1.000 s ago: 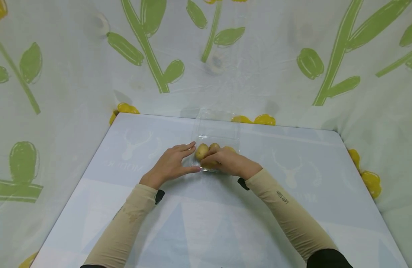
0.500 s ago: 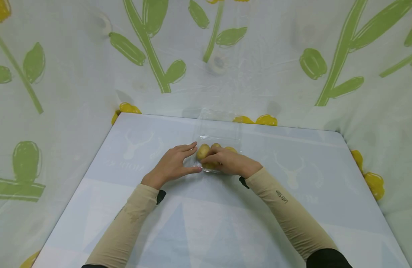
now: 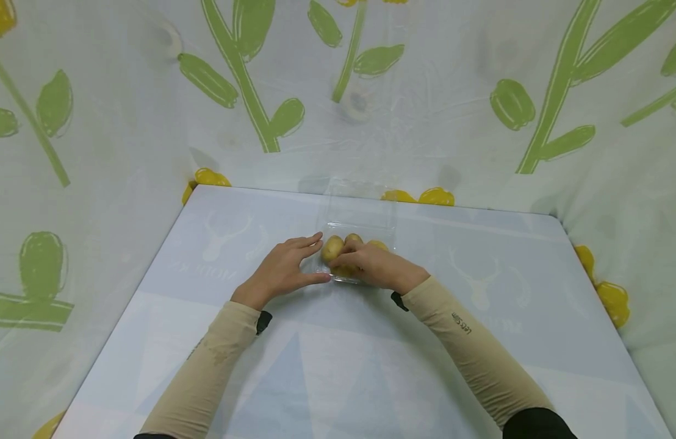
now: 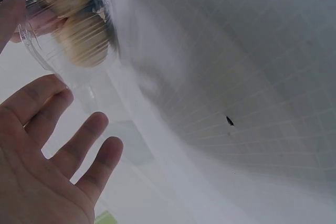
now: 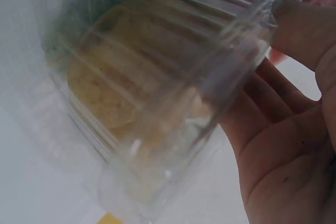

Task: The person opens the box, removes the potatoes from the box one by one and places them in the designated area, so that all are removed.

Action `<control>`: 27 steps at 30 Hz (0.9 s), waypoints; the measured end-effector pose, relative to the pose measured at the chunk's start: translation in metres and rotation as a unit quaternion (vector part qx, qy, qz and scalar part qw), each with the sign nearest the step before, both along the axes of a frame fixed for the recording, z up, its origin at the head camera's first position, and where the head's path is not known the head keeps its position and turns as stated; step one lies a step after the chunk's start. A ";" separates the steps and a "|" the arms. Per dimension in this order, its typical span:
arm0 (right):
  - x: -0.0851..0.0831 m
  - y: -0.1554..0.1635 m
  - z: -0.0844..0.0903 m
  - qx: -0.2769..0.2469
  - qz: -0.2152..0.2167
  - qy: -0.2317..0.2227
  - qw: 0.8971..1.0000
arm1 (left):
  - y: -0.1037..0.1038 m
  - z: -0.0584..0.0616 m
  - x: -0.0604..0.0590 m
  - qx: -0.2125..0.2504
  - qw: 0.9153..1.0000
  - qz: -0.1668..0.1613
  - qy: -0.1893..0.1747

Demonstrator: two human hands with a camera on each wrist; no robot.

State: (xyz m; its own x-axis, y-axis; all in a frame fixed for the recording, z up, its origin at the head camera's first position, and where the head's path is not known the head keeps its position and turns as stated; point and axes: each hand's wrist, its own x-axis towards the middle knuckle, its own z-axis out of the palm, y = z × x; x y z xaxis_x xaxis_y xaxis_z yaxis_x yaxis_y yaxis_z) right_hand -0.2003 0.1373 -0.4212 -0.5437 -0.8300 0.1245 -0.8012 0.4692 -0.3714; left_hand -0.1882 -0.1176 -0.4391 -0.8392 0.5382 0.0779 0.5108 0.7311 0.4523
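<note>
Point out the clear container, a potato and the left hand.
clear container (image 3: 360,210), head view, on its raised transparent lid.
potato (image 3: 332,247), head view, middle of the leftmost one.
left hand (image 3: 280,271), head view, back of the hand.

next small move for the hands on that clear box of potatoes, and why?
Probably swing the raised lid down. The potatoes sit in the box, the right hand rests on them, the left hand steadies the box's side, and the lid stands open behind.
</note>
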 end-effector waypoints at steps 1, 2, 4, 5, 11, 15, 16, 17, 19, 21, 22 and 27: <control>0.000 0.000 0.000 -0.002 0.001 0.000 1.000 | 0.000 0.000 0.000 0.000 1.000 0.001 -0.001; 0.001 0.000 0.000 -0.002 0.001 -0.002 1.000 | 0.000 0.000 0.000 0.001 1.000 0.001 -0.001; 0.001 0.000 -0.001 -0.004 0.000 -0.007 1.000 | 0.000 0.000 0.000 0.003 1.000 0.000 -0.002; 0.001 0.000 -0.001 -0.005 -0.001 -0.011 1.000 | 0.000 0.000 0.000 0.004 1.000 0.000 -0.002; 0.001 0.001 -0.003 -0.021 0.001 -0.036 0.999 | 0.000 0.000 0.000 0.004 1.000 0.001 -0.004; 0.000 0.001 -0.004 -0.027 0.008 -0.051 0.998 | -0.001 0.000 0.001 0.006 1.000 0.004 -0.008; 0.000 0.001 -0.005 -0.025 0.009 -0.052 0.998 | -0.001 0.000 0.001 0.007 1.000 0.004 -0.009; -0.001 0.001 -0.005 -0.023 0.010 -0.053 0.998 | -0.001 0.000 0.001 0.008 1.000 0.004 -0.010; -0.001 0.002 -0.005 -0.014 0.010 -0.052 0.998 | 0.000 0.001 0.001 0.006 1.000 0.004 -0.012; -0.001 0.002 -0.004 -0.010 0.011 -0.052 0.999 | 0.000 0.001 0.001 0.003 1.000 0.004 -0.014; -0.002 0.002 -0.004 -0.008 0.013 -0.050 0.999 | 0.000 0.001 0.001 0.002 1.000 0.004 -0.014; -0.002 0.002 -0.003 -0.006 0.019 -0.049 0.999 | -0.001 0.000 0.000 0.002 1.000 0.004 -0.011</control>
State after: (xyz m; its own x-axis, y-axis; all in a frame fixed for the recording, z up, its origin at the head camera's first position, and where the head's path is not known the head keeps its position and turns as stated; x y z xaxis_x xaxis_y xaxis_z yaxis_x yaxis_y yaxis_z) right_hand -0.2027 0.1389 -0.4244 -0.5224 -0.8488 0.0814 -0.7773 0.4347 -0.4548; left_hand -0.1878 -0.1183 -0.4389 -0.8448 0.5316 0.0612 0.4950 0.7330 0.4664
